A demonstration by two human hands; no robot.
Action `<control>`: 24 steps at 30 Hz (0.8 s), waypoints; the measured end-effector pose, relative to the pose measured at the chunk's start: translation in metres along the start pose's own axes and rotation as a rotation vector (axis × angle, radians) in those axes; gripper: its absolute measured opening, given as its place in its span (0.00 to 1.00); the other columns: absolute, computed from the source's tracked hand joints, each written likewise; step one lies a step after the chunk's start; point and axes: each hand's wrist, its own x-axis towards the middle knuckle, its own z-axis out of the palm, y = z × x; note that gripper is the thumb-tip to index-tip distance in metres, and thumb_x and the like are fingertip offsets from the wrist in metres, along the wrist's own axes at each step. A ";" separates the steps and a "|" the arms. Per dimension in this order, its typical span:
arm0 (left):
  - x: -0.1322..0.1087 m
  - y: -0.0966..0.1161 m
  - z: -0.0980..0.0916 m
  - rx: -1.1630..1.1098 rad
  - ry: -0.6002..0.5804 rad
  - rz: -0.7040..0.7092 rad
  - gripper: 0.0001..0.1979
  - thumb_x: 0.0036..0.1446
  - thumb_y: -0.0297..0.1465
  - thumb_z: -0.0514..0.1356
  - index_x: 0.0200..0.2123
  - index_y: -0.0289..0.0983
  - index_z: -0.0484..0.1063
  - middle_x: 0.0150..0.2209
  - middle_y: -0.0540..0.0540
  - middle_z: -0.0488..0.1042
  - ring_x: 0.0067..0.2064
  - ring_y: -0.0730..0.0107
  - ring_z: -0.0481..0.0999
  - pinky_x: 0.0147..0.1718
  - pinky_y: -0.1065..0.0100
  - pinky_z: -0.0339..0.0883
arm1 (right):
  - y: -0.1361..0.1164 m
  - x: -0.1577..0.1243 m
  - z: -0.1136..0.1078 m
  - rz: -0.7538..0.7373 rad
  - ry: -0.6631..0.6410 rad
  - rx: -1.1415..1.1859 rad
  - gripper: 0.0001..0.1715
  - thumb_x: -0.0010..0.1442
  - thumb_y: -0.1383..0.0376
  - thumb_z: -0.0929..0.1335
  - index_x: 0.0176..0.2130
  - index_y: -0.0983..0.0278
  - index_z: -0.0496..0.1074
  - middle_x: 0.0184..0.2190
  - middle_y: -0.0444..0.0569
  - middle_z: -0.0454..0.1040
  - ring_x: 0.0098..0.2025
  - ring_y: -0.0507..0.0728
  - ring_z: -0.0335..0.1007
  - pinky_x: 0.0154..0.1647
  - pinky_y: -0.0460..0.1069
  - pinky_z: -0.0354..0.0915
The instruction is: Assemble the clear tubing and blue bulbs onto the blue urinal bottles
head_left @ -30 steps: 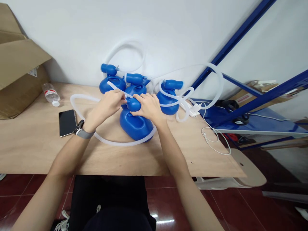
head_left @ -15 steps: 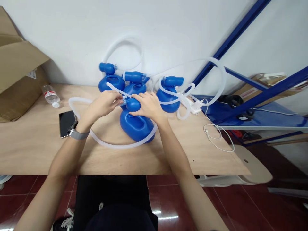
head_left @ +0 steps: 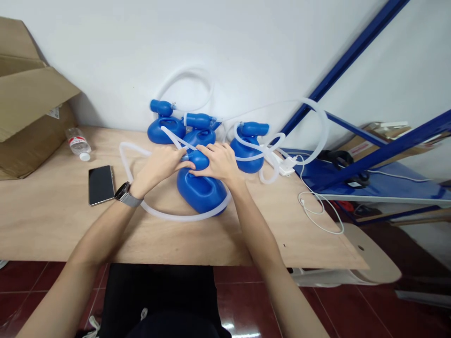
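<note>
A blue plastic urinal bottle with a moulded handle lies on the wooden table in front of me. My right hand is wrapped round the blue bulb-shaped head at its top, thumb below and fingers above. From the other side, my left hand closes on the head's narrow end, where a clear hose fitting shows. The fingertips partly hide that joint. A translucent hose loops under my left forearm and round the bottle's front. Another hose end sticks up behind my left hand.
Behind stand three similar blue bottles with hoses, against the white wall. To the left are a phone, a water bottle and a cardboard box. A power strip, white cable and blue shelf are right.
My left hand has shifted right, its thumb now against the blue head. My right hand keeps its grip. The view has tilted slightly, and the phone shows fully beside my watch.
</note>
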 end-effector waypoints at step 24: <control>0.003 -0.056 0.017 -0.250 -0.079 0.101 0.24 0.66 0.51 0.70 0.51 0.37 0.80 0.54 0.38 0.80 0.53 0.51 0.81 0.53 0.57 0.72 | 0.051 -0.011 -0.027 -0.051 -0.124 0.635 0.61 0.54 0.39 0.83 0.77 0.52 0.68 0.69 0.58 0.76 0.70 0.74 0.72 0.74 0.71 0.65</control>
